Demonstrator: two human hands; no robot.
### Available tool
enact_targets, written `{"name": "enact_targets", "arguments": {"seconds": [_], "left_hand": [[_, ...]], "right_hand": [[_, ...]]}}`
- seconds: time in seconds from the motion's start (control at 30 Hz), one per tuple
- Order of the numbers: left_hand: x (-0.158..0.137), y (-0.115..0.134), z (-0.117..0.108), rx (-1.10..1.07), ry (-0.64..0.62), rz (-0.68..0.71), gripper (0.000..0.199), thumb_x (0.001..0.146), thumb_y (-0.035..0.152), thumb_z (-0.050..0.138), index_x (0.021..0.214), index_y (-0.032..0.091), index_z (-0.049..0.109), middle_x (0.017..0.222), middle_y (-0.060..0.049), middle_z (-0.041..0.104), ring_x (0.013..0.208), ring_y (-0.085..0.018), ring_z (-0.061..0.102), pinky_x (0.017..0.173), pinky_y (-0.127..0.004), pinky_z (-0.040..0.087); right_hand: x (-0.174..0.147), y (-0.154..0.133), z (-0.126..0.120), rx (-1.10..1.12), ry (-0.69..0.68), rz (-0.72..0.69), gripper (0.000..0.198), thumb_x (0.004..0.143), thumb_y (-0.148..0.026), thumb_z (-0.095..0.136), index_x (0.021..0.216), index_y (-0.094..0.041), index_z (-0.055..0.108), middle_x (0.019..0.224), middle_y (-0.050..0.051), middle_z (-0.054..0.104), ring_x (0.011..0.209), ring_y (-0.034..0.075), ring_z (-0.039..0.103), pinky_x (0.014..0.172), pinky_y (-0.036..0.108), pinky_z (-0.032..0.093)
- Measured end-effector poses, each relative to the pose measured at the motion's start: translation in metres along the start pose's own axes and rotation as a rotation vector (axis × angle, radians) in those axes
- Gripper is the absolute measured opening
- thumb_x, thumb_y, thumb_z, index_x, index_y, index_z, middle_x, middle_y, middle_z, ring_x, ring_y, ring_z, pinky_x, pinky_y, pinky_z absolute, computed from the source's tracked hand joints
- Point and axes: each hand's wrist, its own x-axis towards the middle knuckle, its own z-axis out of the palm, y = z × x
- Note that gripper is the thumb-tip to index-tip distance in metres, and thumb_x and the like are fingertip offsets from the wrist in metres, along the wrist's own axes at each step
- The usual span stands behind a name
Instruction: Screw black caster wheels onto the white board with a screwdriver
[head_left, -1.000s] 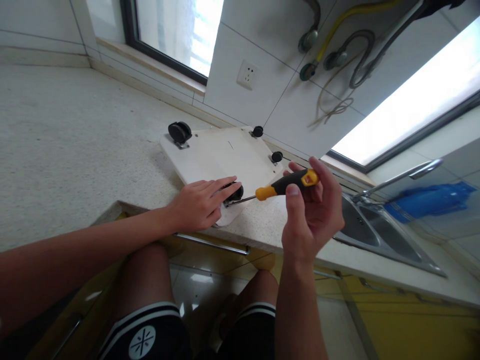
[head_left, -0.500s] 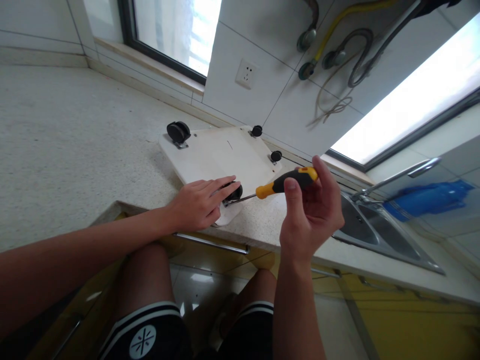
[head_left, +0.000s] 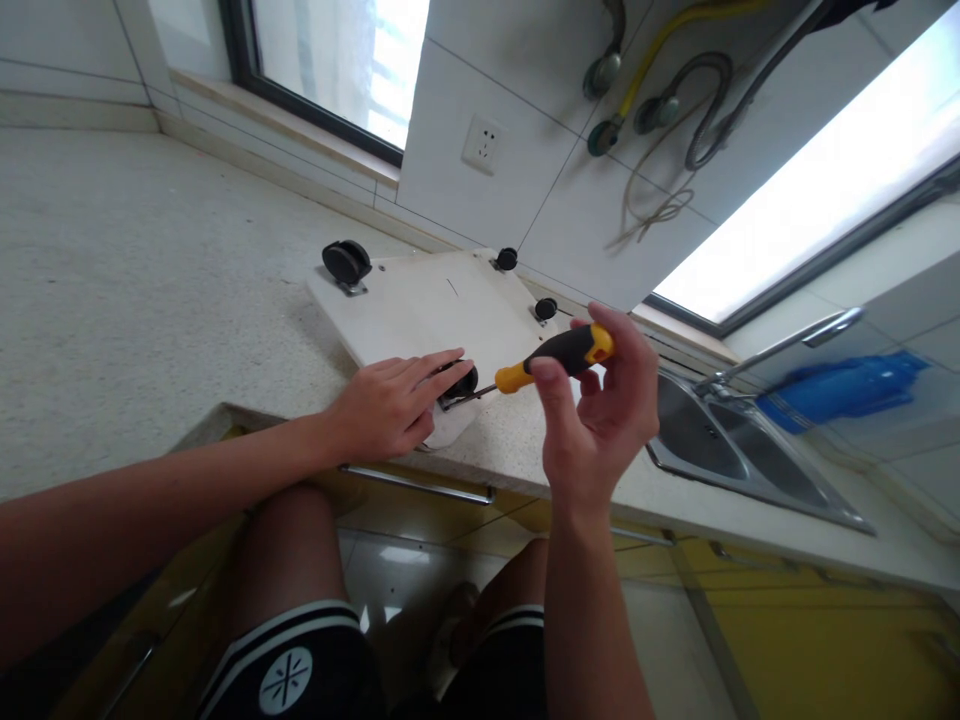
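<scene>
A white board (head_left: 420, 310) lies on the counter with its casters facing up, one near each corner. My left hand (head_left: 390, 405) rests on the near corner, its fingers stretched over the black caster (head_left: 463, 378) there and partly covering it. In my right hand (head_left: 600, 410) is a screwdriver (head_left: 559, 355) with a black and yellow handle, gripped between thumb and fingers. Its shaft slants down left to the metal plate of that same caster, and the tip is at the plate's edge. Whether a screw sits under the tip is too small to tell.
The speckled counter (head_left: 187, 270) extends left, its front edge close to my legs. At right are a steel sink (head_left: 697, 430), a faucet (head_left: 787, 345) and a blue cloth-like item (head_left: 847, 390). A wall socket (head_left: 481, 144) and hoses (head_left: 705, 100) are behind.
The screwdriver's handle has turned in my right hand, and the fingers have shifted around it. Its tip stays by the caster plate. My left hand keeps its place; the whole view has shifted slightly.
</scene>
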Motion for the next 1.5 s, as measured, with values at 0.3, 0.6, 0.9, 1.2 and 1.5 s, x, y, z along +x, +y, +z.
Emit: {"name": "enact_targets", "arguments": {"seconds": [0.3,0.6,0.9,1.2,1.5], "left_hand": [[0.0,0.0,-0.001,-0.005,0.006,-0.004,0.067,0.1,0.016,0.052,0.166,0.016,0.047,0.168,-0.017,0.06,0.131,-0.034,0.075,0.102,-0.047,0.062],[-0.001,0.0,0.0,-0.009,-0.014,-0.014,0.069,0.1,0.017,0.051,0.169,0.017,0.044,0.169,-0.017,0.058,0.134,-0.034,0.073,0.104,-0.048,0.062],[-0.002,0.0,0.0,-0.023,-0.019,-0.016,0.072,0.099,0.017,0.053,0.171,0.018,0.044,0.17,-0.017,0.058,0.134,-0.034,0.073,0.106,-0.048,0.061],[-0.002,0.001,-0.001,-0.011,-0.017,-0.018,0.069,0.101,0.018,0.052,0.169,0.018,0.044,0.169,-0.017,0.058,0.131,-0.034,0.075,0.104,-0.047,0.062],[-0.001,0.001,-0.001,-0.025,-0.018,-0.021,0.072,0.099,0.017,0.053,0.171,0.019,0.042,0.169,-0.017,0.059,0.131,-0.034,0.075,0.105,-0.047,0.062]], "right_hand": [[-0.001,-0.008,0.004,-0.069,-0.01,-0.039,0.056,0.095,-0.025,0.083,0.149,-0.032,0.071,0.144,0.008,0.071,0.115,0.021,0.073,0.089,0.036,0.066],[-0.004,-0.007,0.006,-0.08,0.004,-0.054,0.05,0.099,-0.028,0.077,0.148,-0.031,0.069,0.146,0.009,0.068,0.122,0.022,0.072,0.094,0.038,0.068],[-0.002,-0.001,0.009,-0.003,0.012,-0.063,0.058,0.096,-0.022,0.08,0.151,-0.034,0.069,0.154,0.008,0.067,0.126,0.022,0.071,0.098,0.038,0.067],[-0.003,-0.003,0.009,-0.072,0.008,-0.078,0.049,0.1,-0.027,0.076,0.149,-0.032,0.069,0.14,0.008,0.07,0.112,0.021,0.073,0.091,0.039,0.067],[-0.004,-0.007,0.012,-0.029,0.037,-0.101,0.048,0.1,-0.022,0.074,0.147,-0.033,0.07,0.138,0.008,0.07,0.116,0.022,0.074,0.089,0.038,0.066]]}}
